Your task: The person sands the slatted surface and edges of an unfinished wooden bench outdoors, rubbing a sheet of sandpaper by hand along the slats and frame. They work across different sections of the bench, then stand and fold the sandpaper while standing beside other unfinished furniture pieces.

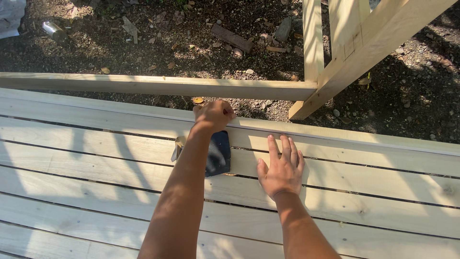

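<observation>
Nearest are two bare forearms stretched over pale deck boards. The right hand lies flat, fingers spread and released, on a board. Just left of it, the left hand is clenched at the boards' outer edge; what it grips, I cannot tell. A dark blue sanding block lies beneath that wrist. Beyond the hands runs a wooden rail, then dirt. Pressing near the edge, the fist could slip off, or the palm catch splinters.

Left hand at deck edge (right hand behind)
</observation>
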